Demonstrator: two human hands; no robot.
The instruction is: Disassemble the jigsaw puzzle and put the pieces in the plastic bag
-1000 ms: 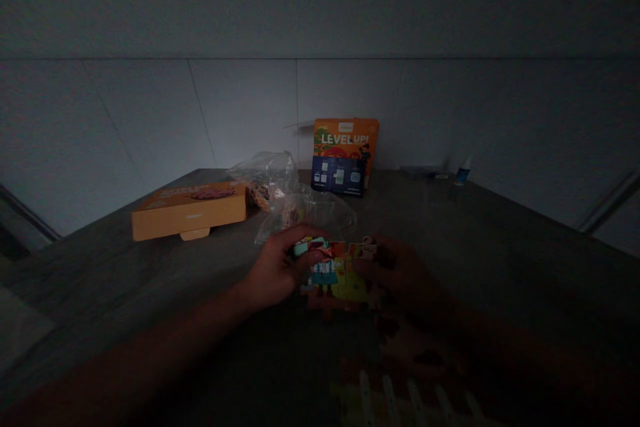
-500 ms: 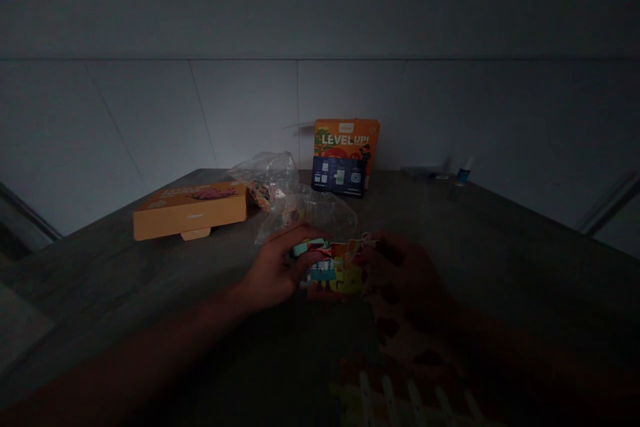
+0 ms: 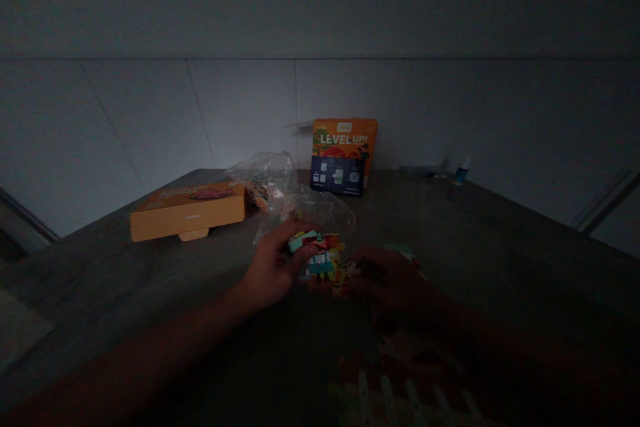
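My left hand is closed on a cluster of joined jigsaw puzzle pieces, thumb on top and fingers behind. A figure in teal and white shows on the cluster. My right hand pinches a small jigsaw puzzle piece at the cluster's right edge; whether the two are interlocked I cannot tell. Below, an assembled part of the puzzle with a white fence and a brown-spotted animal lies on the table, partly hidden by my right arm and the dark.
An orange box lies to the left, its front flap out. Clear plastic bags with pieces inside are beside it. An orange "LEVEL UP!" box stands against the wall. A small bottle is at the back right of the grey table.
My right hand has shifted a little left and down, bringing its piece to the cluster's lower right edge. A light green patch now shows behind that hand. My left hand stays nearly in place.
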